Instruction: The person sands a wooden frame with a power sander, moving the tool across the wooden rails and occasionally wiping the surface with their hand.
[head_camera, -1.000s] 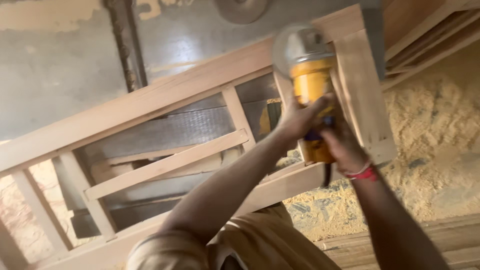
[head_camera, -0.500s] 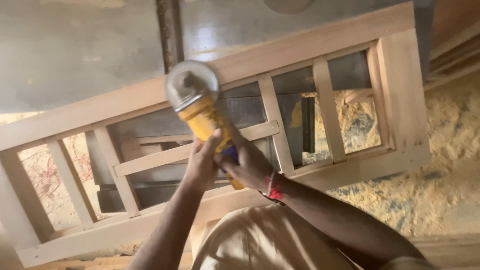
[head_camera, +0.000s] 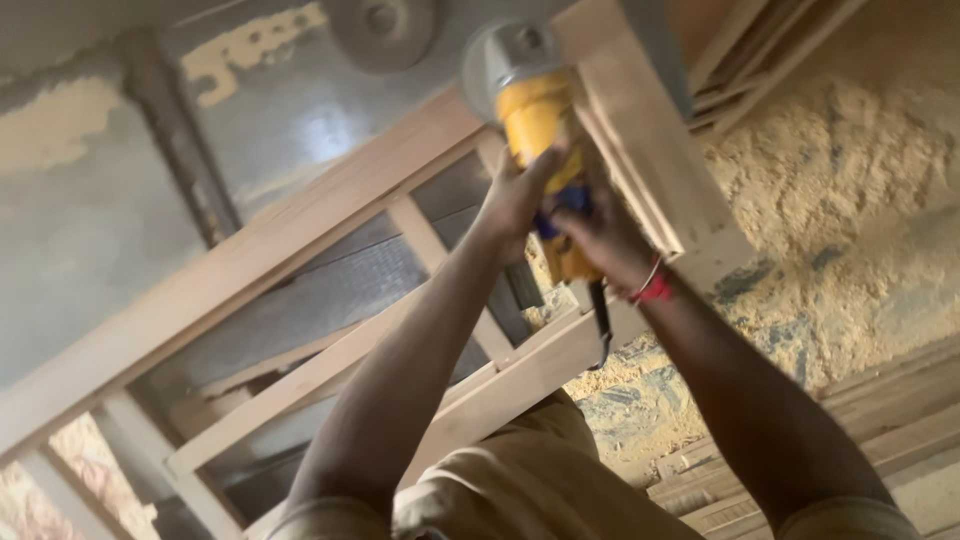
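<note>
Both my hands grip a yellow angle grinder (head_camera: 540, 120) with a grey guard at its head. My left hand (head_camera: 515, 195) wraps the front of its body. My right hand (head_camera: 600, 235), with a red band at the wrist, holds the rear, where a black cord hangs down. The grinder's head rests over the right end of a pale wooden frame (head_camera: 300, 240) with several cross rails, near its wide end board (head_camera: 650, 160). The disc itself is hidden under the guard.
Sawdust (head_camera: 830, 200) lies heaped on the floor at the right. Wooden planks (head_camera: 850, 430) are stacked at the lower right, more strips at the top right. A grey metal machine table (head_camera: 120, 200) with a round disc (head_camera: 385, 25) sits behind the frame.
The grinder has moved from the middle of the frame to its right end. The view has swung right, bringing the sawdust heap and the end board into sight.
</note>
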